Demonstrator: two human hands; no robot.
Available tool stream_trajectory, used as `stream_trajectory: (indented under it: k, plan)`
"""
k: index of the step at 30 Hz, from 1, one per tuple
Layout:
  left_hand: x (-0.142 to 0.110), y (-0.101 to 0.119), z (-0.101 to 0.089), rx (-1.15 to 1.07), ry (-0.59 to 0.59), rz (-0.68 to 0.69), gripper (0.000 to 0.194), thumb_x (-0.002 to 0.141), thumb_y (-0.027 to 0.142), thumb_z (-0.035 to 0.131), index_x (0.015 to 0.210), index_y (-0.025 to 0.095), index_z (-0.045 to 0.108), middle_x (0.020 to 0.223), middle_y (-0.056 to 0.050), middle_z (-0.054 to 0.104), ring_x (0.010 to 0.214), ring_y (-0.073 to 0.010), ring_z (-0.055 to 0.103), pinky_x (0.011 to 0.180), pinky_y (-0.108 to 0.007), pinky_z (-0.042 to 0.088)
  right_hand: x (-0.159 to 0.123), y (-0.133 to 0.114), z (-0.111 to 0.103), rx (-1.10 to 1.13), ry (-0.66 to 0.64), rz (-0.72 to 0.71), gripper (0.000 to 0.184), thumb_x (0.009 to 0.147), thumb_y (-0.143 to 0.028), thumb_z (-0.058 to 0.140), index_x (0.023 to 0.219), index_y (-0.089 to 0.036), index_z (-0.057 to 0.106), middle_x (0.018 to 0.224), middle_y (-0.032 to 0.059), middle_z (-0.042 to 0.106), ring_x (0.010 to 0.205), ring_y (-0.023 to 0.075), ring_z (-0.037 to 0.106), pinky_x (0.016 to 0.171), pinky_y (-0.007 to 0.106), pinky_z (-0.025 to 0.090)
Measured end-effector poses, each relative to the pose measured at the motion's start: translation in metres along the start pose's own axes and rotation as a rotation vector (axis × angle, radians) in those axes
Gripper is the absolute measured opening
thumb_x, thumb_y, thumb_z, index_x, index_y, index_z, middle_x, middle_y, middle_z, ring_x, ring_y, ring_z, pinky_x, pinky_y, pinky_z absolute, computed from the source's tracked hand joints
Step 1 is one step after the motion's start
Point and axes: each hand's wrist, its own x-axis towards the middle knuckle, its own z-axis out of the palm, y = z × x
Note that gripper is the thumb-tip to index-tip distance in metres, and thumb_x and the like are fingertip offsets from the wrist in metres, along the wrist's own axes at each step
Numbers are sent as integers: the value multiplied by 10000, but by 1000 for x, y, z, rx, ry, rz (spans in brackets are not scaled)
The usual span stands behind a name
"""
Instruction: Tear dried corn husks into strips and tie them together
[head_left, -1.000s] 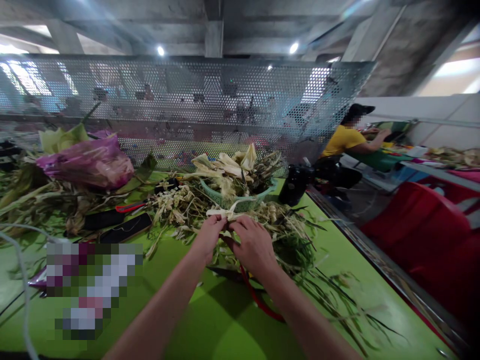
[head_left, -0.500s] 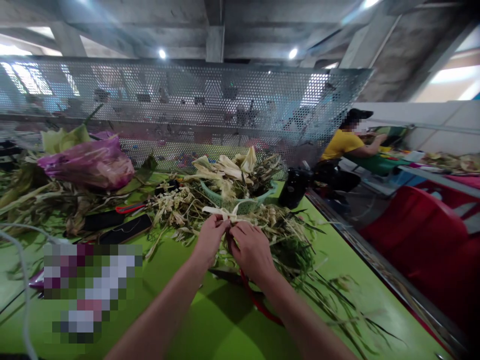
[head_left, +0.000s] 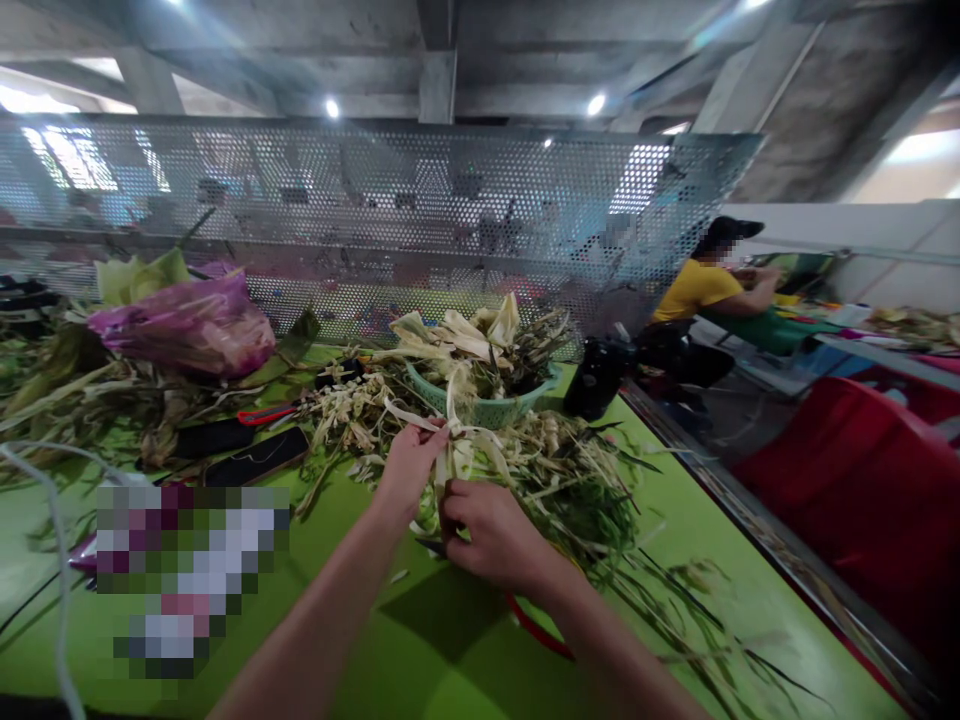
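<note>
From my end of the camera feed, the pale strips [head_left: 453, 400] looked matt and papery, like the dry husks [head_left: 472, 335] heaped in the green plastic basket [head_left: 499, 411]. I saw a smooth green tabletop [head_left: 420, 660] with a soft sheen and a crinkled, glossy purple plastic bag [head_left: 195, 325]. The perforated screen [head_left: 337, 185] read as grey metal, the black container [head_left: 592, 385] as shiny, the red chair [head_left: 847, 460] as smooth plastic, and the ceiling [head_left: 525, 65] as dull concrete.

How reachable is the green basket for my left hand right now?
Probably yes: the green basket sits just beyond the left hand, with mainly pale husk strips between, though that hand is pinching them.
</note>
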Motion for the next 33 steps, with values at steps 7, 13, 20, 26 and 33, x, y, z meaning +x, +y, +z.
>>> stream_trajectory:
  k: [7,13,20,26,33]
  plan:
    - [0,2,-1,116,-43,37,335,677,347,704,929,147,613,838,-50,668,805,-174,595,777,-290,436,-1,4,-20,371,101,50,58,805,-241,614,778,-210,654,807,5,632,751,144,583,663,231,417]
    - [-1,-1,0,85,-179,-12,338,706,362,693,957,149,616,795,-27,633,734,-139,562,709,-260,430,2,39,-15,610,574,432,163,846,-323,552,960,-207,566,903,38,617,572,124,536,535,250,438]
    - [-13,10,8,-137,-209,-240,331,651,382,749,834,125,648,744,-11,602,579,-66,495,575,-195,413,2,48,-11,534,520,412,116,793,-273,578,847,-188,635,808,44,648,742,187,589,688,302,459]
    - [-11,14,6,-241,-114,-339,308,624,334,778,797,131,625,719,-5,592,593,-81,538,495,-186,405,1,55,-11,500,569,449,110,763,-290,598,784,-193,647,746,30,648,692,180,575,655,292,440]
    - [-9,9,3,-76,-216,-243,308,695,423,703,813,145,641,663,11,569,563,-82,485,555,-210,394,0,57,-18,763,443,515,245,727,-353,638,904,-199,712,762,24,679,642,164,567,601,279,416]
